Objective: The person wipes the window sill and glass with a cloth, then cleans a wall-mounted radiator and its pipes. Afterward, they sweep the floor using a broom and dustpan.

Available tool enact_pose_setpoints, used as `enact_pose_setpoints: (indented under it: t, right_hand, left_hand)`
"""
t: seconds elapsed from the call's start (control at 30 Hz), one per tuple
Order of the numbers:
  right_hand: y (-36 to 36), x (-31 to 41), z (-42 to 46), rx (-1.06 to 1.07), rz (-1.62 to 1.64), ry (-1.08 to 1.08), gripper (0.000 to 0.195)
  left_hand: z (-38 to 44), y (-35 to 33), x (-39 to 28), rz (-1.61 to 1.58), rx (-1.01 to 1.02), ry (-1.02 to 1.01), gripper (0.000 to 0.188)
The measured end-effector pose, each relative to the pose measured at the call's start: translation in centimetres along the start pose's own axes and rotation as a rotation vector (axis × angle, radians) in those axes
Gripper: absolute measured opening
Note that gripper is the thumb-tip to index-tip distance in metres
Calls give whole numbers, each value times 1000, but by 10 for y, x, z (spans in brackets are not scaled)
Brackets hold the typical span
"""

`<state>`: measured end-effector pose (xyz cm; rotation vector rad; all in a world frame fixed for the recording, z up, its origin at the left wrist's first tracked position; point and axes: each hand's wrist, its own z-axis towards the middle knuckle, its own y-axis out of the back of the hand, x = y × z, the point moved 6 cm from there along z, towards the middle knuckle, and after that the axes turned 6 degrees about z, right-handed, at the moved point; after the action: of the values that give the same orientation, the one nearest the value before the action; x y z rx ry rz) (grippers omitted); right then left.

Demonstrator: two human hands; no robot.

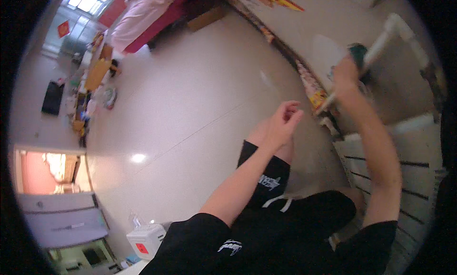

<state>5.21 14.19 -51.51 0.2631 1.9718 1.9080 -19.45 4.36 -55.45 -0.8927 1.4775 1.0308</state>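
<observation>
My right hand (345, 76) reaches out at the right, its fingers closed around a dark green item (357, 53) that looks soft, perhaps a cloth; blur hides its exact kind. Close by runs a white frame (378, 46) of a piece of furniture, its bars meeting at corners. Whether the hand also touches that frame cannot be told. Above my bent knee, my left hand (284, 119) hangs in the air with loosely curled fingers, the thumb apart and nothing seen in it.
White slatted furniture (389, 178) stands along my right side. Patterned strips (310, 84) edge the glossy tiled floor (185, 107). Far left, a cluttered low table (96, 75) stands near a pink-covered bed or sofa (142, 18). A white box (146, 239) is at lower left.
</observation>
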Motion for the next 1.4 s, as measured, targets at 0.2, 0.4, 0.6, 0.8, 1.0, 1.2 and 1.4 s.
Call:
enact_pose_setpoints:
  t: [0.2,0.4,0.6,0.8,1.0,1.2,1.4]
  right_hand:
    - [30,-2,-28,-143,680,-73,19]
    - [95,19,-64,-390,369,350,36]
    - [174,-42,-159,-1398,834,330,19]
    - [44,-45,-80,-1054,1224,-139,20]
    - [-27,-35,-101,-1043,995,-197,19]
    - [-29,-66,-138,-810,1668,-435,30]
    - [55,-43,-102,-1258,1306,-212,40]
  left_hand:
    - [14,-23,34,-118,2,32,35]
    - [37,-53,36,-226,79,41,36]
    - [42,-60,44,-159,129,-11,35]
    - [61,-56,57,-213,112,50,35]
    - [67,-56,52,-163,128,56,34]
    - [85,-43,63,-119,109,54,32]
    - [92,-34,66,-39,120,57,36]
